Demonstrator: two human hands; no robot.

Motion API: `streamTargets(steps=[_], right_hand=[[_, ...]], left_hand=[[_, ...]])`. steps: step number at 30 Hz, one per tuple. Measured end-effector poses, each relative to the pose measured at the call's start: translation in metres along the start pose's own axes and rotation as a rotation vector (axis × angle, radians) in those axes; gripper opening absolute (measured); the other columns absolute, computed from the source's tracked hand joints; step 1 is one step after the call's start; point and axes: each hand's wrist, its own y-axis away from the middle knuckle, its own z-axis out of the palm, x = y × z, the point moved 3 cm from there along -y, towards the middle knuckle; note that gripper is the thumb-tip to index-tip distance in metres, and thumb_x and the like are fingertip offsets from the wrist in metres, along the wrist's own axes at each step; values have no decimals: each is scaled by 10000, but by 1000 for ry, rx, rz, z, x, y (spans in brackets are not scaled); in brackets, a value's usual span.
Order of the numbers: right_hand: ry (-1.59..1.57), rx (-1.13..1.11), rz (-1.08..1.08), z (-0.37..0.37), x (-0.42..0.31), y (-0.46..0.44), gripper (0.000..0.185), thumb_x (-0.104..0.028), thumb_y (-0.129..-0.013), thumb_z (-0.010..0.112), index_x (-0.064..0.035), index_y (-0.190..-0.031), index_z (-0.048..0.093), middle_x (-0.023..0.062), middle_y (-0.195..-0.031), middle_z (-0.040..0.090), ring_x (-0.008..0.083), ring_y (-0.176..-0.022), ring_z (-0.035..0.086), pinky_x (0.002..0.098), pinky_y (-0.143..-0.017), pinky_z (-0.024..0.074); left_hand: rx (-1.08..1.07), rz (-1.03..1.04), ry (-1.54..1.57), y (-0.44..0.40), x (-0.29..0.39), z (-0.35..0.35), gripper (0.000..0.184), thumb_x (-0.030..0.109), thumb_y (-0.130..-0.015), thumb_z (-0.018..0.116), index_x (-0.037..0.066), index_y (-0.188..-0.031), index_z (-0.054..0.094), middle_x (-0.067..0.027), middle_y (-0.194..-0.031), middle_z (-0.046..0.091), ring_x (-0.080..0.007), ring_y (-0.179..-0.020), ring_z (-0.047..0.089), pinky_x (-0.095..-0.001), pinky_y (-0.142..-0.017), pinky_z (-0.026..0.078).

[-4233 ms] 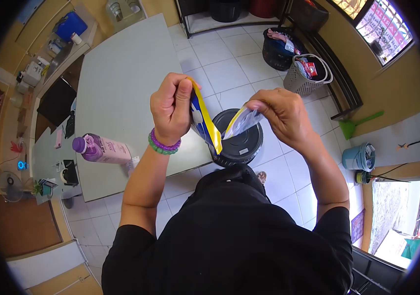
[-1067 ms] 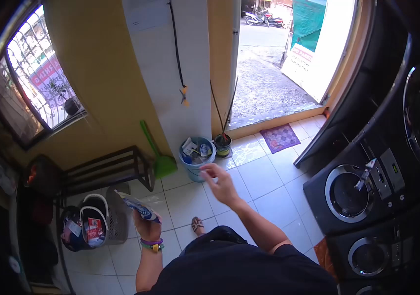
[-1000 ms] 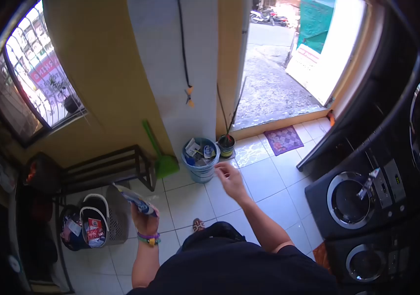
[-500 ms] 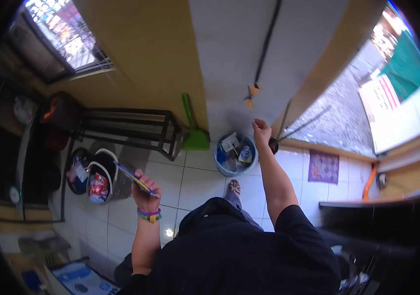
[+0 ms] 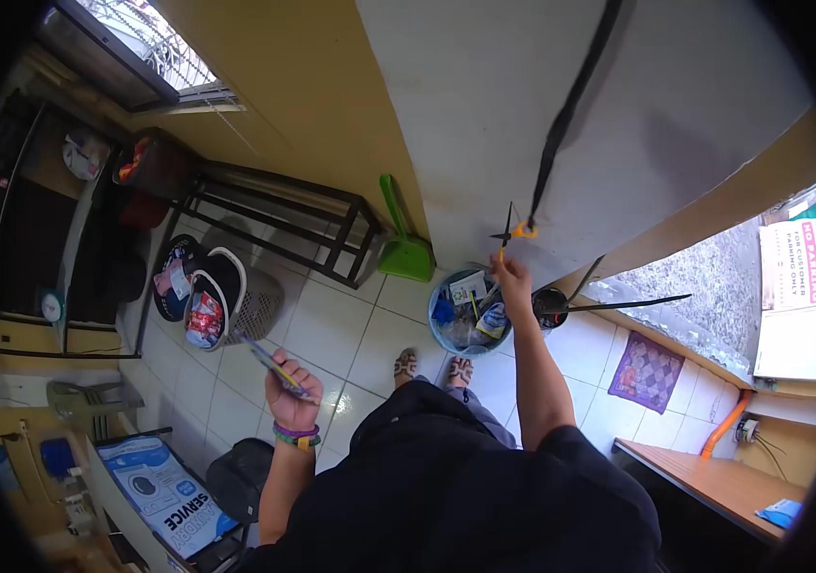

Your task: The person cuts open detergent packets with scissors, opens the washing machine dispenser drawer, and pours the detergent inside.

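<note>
My left hand (image 5: 293, 396) is closed around a thin, flat blue-and-yellow packet (image 5: 274, 368), seen nearly edge-on; its exact kind I cannot make out. Purple and green bands circle that wrist. My right hand (image 5: 515, 279) reaches forward, its fingers pinched on one orange handle of a pair of scissors (image 5: 507, 236). The scissors' blades are spread apart, and the other handle is fastened to a black strap (image 5: 561, 134) running down the white wall. Below the right hand stands a light-blue bin (image 5: 439, 329) filled with wrappers and packets.
A green dustpan (image 5: 406, 258) leans at the wall beside a dark metal rack (image 5: 284, 220). Baskets with packets, including a grey one (image 5: 260, 306), stand left. A purple mat (image 5: 647, 371) lies by the doorway, near a brown desk (image 5: 695, 482). A laundry sign (image 5: 164, 492) is at lower left.
My right hand has moved onto the scissors and taken hold of one handle; before, the scissors hung free above it. My left hand still holds the packet. The view has shifted.
</note>
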Motion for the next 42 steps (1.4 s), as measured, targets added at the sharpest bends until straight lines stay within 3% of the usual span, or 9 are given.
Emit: streamTargets(steps=[2,5,8,11,14,17,20,29,42], right_hand=[[-406,-246,226,3,-23,44,547,-510,-812,607,7,-989,589,77,-823,621,99,-525,438,211,-478,325],[-966,-476,748,8,-75,102,592,-543,-824,570,32,-964,587,39,-722,614,74,-476,380,197,-452,290],[-929,-513,882,7,-65,107,630,-572,-821,547,32,-1001,565,39,-751,607,65,-497,402,185,-453,294],[-874,-451,833,9,-60,107,569,-524,-833,563,21,-998,558,35,-751,585,65,-507,418,177,-463,307],[-911,-364,524,7,-67,127,465,-441,-843,592,7,-963,560,27,-743,570,73,-500,431,177,-476,325],[-564,-316,239,-5,-118,192,439,-432,-817,632,-9,-910,557,14,-719,556,78,-535,472,188,-495,354],[-215,-354,-187,-12,-150,240,574,-582,-747,638,-32,-878,540,29,-691,565,79,-544,476,216,-517,382],[241,-166,-60,0,-185,270,474,-434,-744,718,-1,-715,526,18,-589,500,103,-564,495,263,-527,372],[102,-53,-80,13,-187,282,327,-272,-790,711,-43,-645,529,-31,-527,444,55,-484,389,240,-457,275]], left_hand=[[42,-53,30,-14,-11,5,234,161,-842,616,112,-1033,490,25,-687,459,-105,-568,441,-258,-565,379],[-51,-183,-106,-35,-24,11,327,131,-825,626,108,-1125,497,-3,-791,557,-150,-676,558,-299,-647,462],[0,-216,-318,-51,-31,12,309,136,-850,598,100,-1144,508,-66,-1004,627,-203,-894,625,-328,-767,501],[-148,-307,-312,-72,-47,31,418,76,-810,623,44,-1200,476,-135,-1118,594,-281,-1039,588,-445,-917,471],[-65,-300,-341,-88,-62,45,386,36,-820,599,31,-1188,484,-138,-1098,599,-276,-1009,602,-415,-884,497],[-45,-242,-425,-96,-76,66,338,0,-803,613,32,-1129,533,-115,-1062,617,-246,-958,625,-383,-847,520],[-62,-248,-490,-101,-86,80,306,-21,-764,660,45,-1053,583,-92,-996,643,-198,-907,640,-342,-791,543],[-102,-440,-598,-105,-109,86,301,-3,-752,683,55,-1033,591,-70,-975,650,-176,-899,640,-325,-799,533],[-163,-496,-561,-105,-111,90,299,-15,-744,688,67,-1019,602,-60,-960,657,-170,-879,642,-317,-782,532]])
